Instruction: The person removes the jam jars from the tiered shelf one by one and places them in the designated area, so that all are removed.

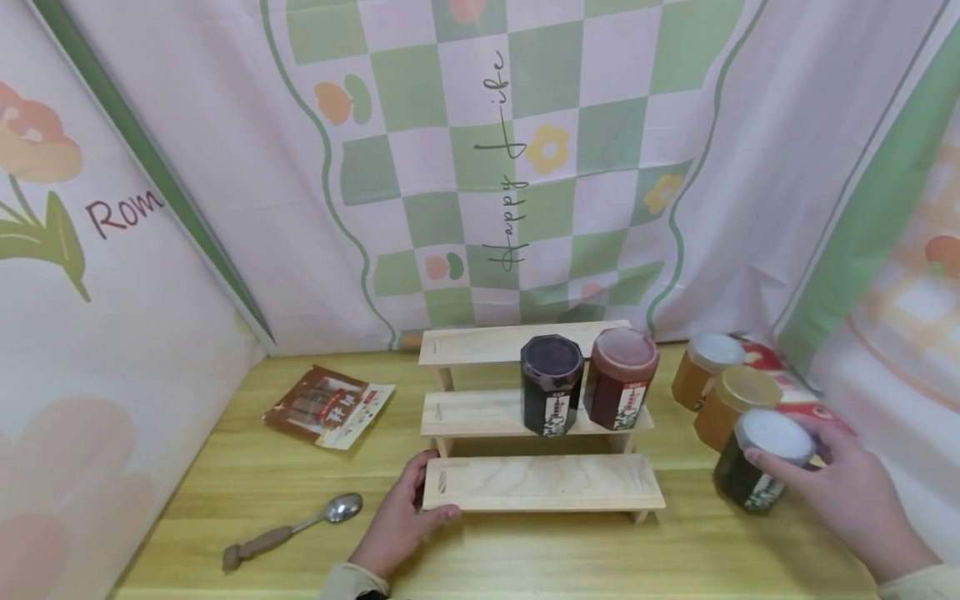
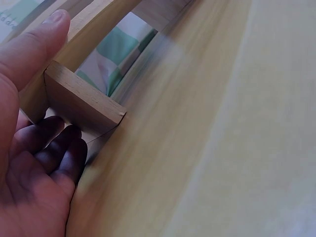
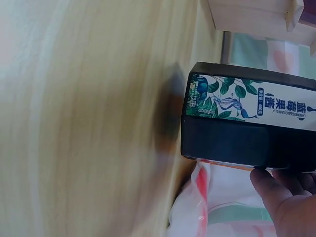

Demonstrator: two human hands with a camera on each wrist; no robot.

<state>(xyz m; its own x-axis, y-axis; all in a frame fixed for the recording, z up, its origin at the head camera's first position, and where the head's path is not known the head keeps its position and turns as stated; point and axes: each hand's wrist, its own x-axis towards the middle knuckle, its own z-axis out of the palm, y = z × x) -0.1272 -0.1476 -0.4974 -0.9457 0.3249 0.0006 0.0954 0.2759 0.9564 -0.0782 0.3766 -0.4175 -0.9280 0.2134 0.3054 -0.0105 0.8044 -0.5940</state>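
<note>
My right hand grips a dark jam jar with a whitish lid, at the right of the table. In the right wrist view its blueberry jam label faces the camera, and the jar's base looks lifted off the tabletop. My left hand holds the left end of a three-step wooden rack, thumb at the front step's edge and fingers curled beside the leg. On the middle step stand a dark purple jar and a red jar, side by side.
Two amber jars, one white-lidded and one yellow-lidded, stand behind the held jar. Red-and-white packaging lies beside them. At the left are a brown food packet and a spoon. Curtains surround the table.
</note>
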